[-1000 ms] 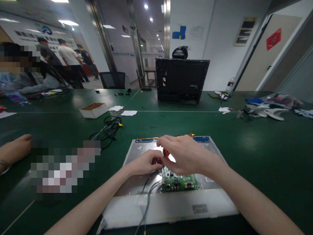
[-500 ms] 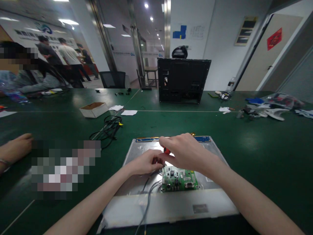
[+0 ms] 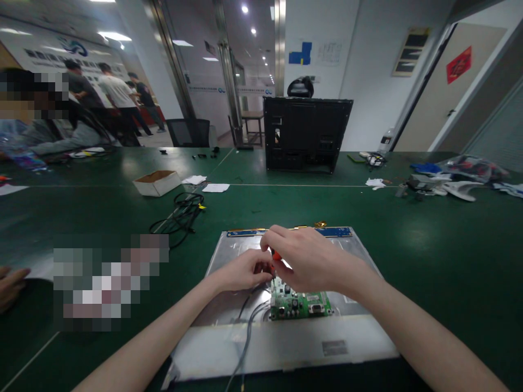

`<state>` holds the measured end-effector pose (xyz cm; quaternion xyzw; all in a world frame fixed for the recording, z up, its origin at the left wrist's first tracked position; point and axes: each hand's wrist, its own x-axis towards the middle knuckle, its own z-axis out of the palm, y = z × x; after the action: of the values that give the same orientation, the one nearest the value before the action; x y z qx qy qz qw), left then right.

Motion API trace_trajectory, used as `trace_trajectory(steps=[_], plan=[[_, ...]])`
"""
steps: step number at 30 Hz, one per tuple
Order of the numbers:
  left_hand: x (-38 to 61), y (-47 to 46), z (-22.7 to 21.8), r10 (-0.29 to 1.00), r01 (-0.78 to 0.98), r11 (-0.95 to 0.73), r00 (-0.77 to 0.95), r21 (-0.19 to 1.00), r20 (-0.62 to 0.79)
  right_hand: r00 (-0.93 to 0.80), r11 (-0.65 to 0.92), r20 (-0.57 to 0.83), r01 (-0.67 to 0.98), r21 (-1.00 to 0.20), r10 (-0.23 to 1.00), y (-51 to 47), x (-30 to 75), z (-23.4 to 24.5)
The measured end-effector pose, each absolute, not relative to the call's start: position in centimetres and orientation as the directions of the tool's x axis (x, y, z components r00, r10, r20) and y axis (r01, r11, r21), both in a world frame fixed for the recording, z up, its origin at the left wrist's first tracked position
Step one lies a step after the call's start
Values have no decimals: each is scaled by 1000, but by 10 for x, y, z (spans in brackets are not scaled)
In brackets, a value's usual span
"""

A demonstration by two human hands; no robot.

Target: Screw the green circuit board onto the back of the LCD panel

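Note:
A metal-backed display panel (image 3: 229,305) lies flat in front of me, with a green circuit board (image 3: 304,306) on its middle and a blue strip board (image 3: 337,232) along its far edge. My right hand (image 3: 308,258) is closed around the red handle of a screwdriver (image 3: 277,255), which points down at the green board's far left corner. Beside that tip, my left hand (image 3: 247,269) has its fingers pinched together; whatever they hold is hidden. Dark cables (image 3: 248,343) run from the board's left side over the panel's near edge.
A black monitor housing (image 3: 308,133) stands across the green table. At left are an open white box (image 3: 156,184), a coil of black cable (image 3: 180,215) and another person's hand (image 3: 12,286). Plastic bags and loose parts (image 3: 445,179) lie at far right.
My right hand has turned slightly around the screwdriver and shifted a little left. My left hand stays in place. The other person's hand at left has moved down and away to the left.

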<state>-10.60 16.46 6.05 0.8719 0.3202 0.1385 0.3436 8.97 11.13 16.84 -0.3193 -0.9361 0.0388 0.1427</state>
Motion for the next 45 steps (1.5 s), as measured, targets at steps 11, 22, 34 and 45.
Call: trace_trajectory(steps=[11, 22, 34, 45], plan=[[-106, 165, 56, 651, 432, -518, 759, 738, 14, -714, 754, 279, 654, -65, 642, 112, 91, 169], [-106, 166, 57, 637, 422, -578, 769, 699, 62, -685, 720, 301, 693, -11, 664, 114, 87, 163], [-105, 162, 57, 680, 485, -547, 733, 682, 24, -680, 717, 296, 696, -27, 671, 112, 83, 162], [-107, 167, 52, 660, 450, -543, 751, 709, 29, -686, 734, 274, 664, -140, 674, 113, 87, 164]])
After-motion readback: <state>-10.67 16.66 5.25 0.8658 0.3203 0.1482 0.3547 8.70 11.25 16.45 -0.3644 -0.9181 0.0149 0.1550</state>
